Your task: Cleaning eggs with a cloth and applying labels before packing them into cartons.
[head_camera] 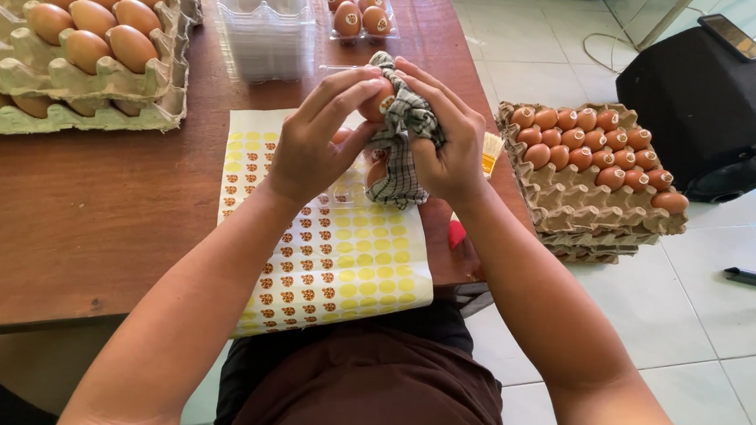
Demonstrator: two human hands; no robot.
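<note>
Left hand pinches brown egg, right hand grips checkered cloth against it.
Egg's long axis runs 12-to-6, mostly hidden; sticker sheet below at 6.

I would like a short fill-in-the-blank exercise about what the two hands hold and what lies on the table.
1. The right hand rubs a brown egg with a checked ___.
2. The left hand steadies the same ___.
3. Under the hands lies a sheet of round yellow stickers on the ___ wooden table.

Missing words: cloth; egg; brown
</note>
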